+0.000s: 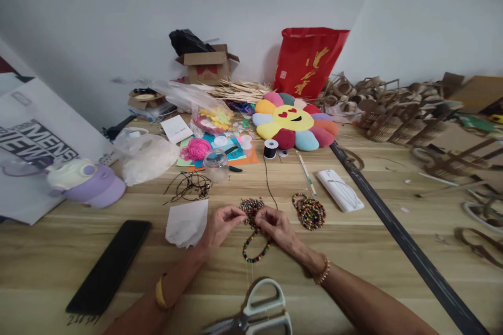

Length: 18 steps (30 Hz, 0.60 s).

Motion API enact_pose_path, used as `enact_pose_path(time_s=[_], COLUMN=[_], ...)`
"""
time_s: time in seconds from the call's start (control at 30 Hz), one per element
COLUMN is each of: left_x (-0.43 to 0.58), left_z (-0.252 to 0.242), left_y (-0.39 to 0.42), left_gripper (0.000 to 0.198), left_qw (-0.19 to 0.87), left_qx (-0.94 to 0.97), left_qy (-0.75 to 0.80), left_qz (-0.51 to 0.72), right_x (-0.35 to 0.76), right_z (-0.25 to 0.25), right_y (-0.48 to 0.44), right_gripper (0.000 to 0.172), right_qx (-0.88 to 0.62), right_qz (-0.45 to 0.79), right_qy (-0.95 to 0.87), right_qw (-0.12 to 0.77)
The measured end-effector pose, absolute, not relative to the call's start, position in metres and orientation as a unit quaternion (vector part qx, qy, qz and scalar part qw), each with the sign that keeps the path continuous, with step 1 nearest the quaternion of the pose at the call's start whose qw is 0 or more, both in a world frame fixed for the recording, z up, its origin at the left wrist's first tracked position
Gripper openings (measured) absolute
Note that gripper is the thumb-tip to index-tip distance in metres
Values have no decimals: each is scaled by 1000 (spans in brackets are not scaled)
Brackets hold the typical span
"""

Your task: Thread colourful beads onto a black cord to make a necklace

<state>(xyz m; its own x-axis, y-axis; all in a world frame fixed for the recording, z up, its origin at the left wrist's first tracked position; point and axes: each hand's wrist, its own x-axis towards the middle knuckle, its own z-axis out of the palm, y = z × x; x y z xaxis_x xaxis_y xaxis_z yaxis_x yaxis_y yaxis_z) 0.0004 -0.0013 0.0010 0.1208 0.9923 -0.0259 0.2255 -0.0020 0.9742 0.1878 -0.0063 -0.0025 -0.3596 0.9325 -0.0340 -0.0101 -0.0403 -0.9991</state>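
Multicoloured loose beads (pixel 251 205) lie in a small pile on the wooden table. My left hand (pixel 222 224) is at the pile's left side, thumb and forefinger pinched together; whatever they hold is too small to make out. Over the pile's right side, my right hand (pixel 277 226) is closed in a pinch on a bead string (pixel 257 259), whose loop lies on the table below the fingers. To the right rests a coil of strung beads (pixel 310 213). Crumpled white paper (pixel 187 224) lies left of my left hand, and large scissors (pixel 267 303) are nearest me.
A black phone-like slab (pixel 110 267) lies at the left, near a purple cap (pixel 98 185). Behind the beads stand a black thread spool (pixel 270 149), a clear jar (pixel 216 166) and a flower cushion (pixel 293 120). A long black strip (pixel 396 225) crosses the right side.
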Motion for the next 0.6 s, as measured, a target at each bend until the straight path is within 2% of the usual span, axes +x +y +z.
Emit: enact_pose_path(time_s=[0.17, 0.6], left_x=[1, -2], left_z=[0, -1], left_y=[-2, -2], left_gripper=[23, 21], left_qw=[555, 558], left_qx=[528, 548], left_qy=[501, 490], left_qz=[402, 383], right_x=[188, 189], right_z=[-3, -5], right_y=[-8, -9], right_gripper=[41, 38], right_qx=[-390, -378], right_qz=[573, 562], right_qy=[-607, -627], right_qw=[389, 385])
